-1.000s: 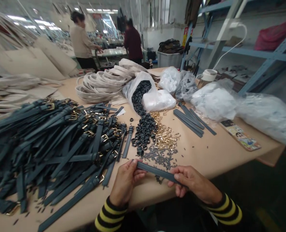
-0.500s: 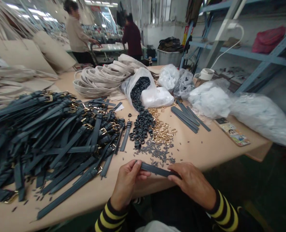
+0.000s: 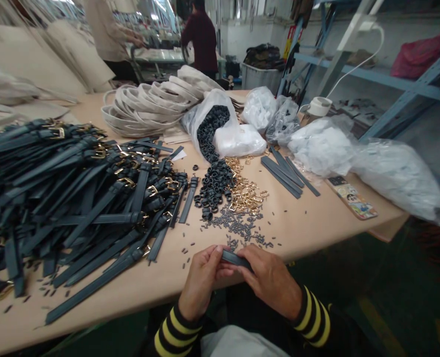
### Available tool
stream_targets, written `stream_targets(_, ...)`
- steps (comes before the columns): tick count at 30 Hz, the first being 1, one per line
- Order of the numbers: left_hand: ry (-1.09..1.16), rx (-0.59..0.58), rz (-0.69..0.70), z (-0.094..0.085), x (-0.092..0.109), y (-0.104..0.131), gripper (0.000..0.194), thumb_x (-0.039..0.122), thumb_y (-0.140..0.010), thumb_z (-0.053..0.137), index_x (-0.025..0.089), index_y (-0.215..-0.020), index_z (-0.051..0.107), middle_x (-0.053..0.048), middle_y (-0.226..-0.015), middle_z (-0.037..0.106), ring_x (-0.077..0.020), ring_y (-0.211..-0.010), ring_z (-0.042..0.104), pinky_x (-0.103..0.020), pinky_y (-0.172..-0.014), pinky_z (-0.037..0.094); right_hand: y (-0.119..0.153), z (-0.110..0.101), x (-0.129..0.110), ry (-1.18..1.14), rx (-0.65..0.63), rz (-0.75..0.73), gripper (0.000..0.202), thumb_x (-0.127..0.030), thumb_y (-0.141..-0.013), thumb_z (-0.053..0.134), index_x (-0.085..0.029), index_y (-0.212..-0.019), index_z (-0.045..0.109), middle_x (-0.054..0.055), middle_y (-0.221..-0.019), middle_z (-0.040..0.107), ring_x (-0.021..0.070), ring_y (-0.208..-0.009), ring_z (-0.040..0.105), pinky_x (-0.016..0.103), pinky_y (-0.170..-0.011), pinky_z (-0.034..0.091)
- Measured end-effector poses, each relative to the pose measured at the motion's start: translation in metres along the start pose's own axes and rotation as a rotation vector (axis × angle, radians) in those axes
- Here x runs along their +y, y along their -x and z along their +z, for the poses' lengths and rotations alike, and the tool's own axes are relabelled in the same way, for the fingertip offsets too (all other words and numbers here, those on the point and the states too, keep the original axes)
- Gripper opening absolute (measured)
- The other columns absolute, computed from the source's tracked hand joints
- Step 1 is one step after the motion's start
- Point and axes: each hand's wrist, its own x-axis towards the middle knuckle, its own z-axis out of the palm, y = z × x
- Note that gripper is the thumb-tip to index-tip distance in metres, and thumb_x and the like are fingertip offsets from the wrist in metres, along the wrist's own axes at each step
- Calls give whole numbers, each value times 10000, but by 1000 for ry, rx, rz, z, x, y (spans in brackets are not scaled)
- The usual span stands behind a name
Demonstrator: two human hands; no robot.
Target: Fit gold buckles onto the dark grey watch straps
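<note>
A dark grey strap (image 3: 235, 259) is stretched between my two hands at the table's front edge. My left hand (image 3: 204, 277) pinches its left end between thumb and fingers. My right hand (image 3: 270, 280) grips it farther right, its fingers wrapped over the strap. Just beyond lie small dark pins (image 3: 238, 224), gold buckles (image 3: 245, 193) and a heap of black loops (image 3: 217, 183), which spreads from an open plastic bag (image 3: 229, 126). Several loose flat straps (image 3: 282, 174) rest to the right of the buckles.
A large pile of buckled straps (image 3: 82, 198) covers the table's left side. Beige coiled strips (image 3: 149, 106) lie behind it. Plastic bags (image 3: 324, 148) and a patterned phone (image 3: 353, 198) are at the right. Two people (image 3: 201, 39) stand at the back, beside blue shelving (image 3: 379, 84).
My right hand has moved left, closer to my left hand, so less of the strap shows between them. The view has tilted down slightly.
</note>
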Motion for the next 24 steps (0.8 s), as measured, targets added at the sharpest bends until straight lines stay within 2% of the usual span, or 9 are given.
stream_targets(3, -13, -11, 7, -1, 0, 0, 311, 392, -746, 573, 103, -862, 567, -49, -649, 665, -101, -550, 613, -170, -514, 479, -3, -1, 2, -135, -43, 70, 136, -166, -843, 397, -148, -855, 531, 69, -774, 602, 191, -732, 581, 343, -690, 445)
stream_targets(8, -10, -73, -39, -3, -2, -1, 349, 404, -769, 543, 132, -565, 468, 48, -430, 500, -29, -343, 446, -124, -372, 343, -8, 2, 10, -983, -331, 301, 260, -384, -846, 421, -136, -799, 485, 25, -646, 611, 89, -457, 546, 212, -462, 438)
stream_targets(10, -14, -76, -65, -4, -2, -1, 356, 420, -782, 518, 134, -576, 464, 48, -437, 492, -38, -350, 459, -131, -374, 339, -9, 6, 14, -1155, -331, 353, 322, -449, -791, 500, -127, -804, 485, 20, -643, 611, 78, -445, 544, 198, -448, 443)
stream_targets(14, -99, -92, -65, -3, -4, -5, 364, 431, -810, 454, 142, -587, 451, 31, -448, 495, -51, -358, 450, -157, -385, 353, -10, 12, 16, -1268, -288, 386, 357, -447, -718, 600, -126, -821, 484, 20, -669, 618, 73, -440, 548, 186, -430, 447)
stream_targets(16, -234, -29, 39, -2, -7, -7, 294, 403, -807, 460, 153, -654, 472, 21, -491, 520, -77, -388, 468, -193, -400, 388, -10, 13, 16, -1266, -265, 370, 342, -432, -715, 608, -129, -817, 489, 20, -687, 618, 69, -436, 544, 176, -414, 435)
stream_targets(18, -456, 137, 302, -2, -11, -8, 183, 342, -783, 509, 159, -797, 513, -22, -656, 586, -138, -558, 564, -278, -535, 482, -11, 13, 15, -1241, -231, 338, 322, -424, -728, 596, -130, -809, 493, 21, -694, 617, 64, -432, 534, 171, -409, 422)
stream_targets(20, -681, 256, 612, -1, -15, -7, 157, 268, -770, 527, 171, -892, 541, -70, -853, 602, -197, -823, 587, -365, -759, 484, -12, 13, 14, -1202, -196, 321, 312, -426, -744, 577, -129, -790, 490, 16, -666, 609, 61, -423, 521, 172, -410, 411)
stream_targets(22, -807, 194, 789, -1, -18, -5, 143, 220, -786, 496, 181, -900, 573, -85, -932, 601, -208, -943, 557, -370, -856, 446, -14, 12, 14, -1166, -161, 322, 307, -429, -753, 563, -135, -770, 478, -3, -612, 586, 62, -415, 507, 179, -419, 406)
stream_targets(24, -813, 41, 765, 0, -17, -3, 158, 212, -807, 471, 188, -907, 591, -75, -910, 624, -191, -901, 579, -320, -810, 470, -15, 12, 14, -1123, -138, 329, 293, -422, -760, 557, -144, -763, 466, -31, -546, 548, 67, -412, 498, 185, -434, 405)
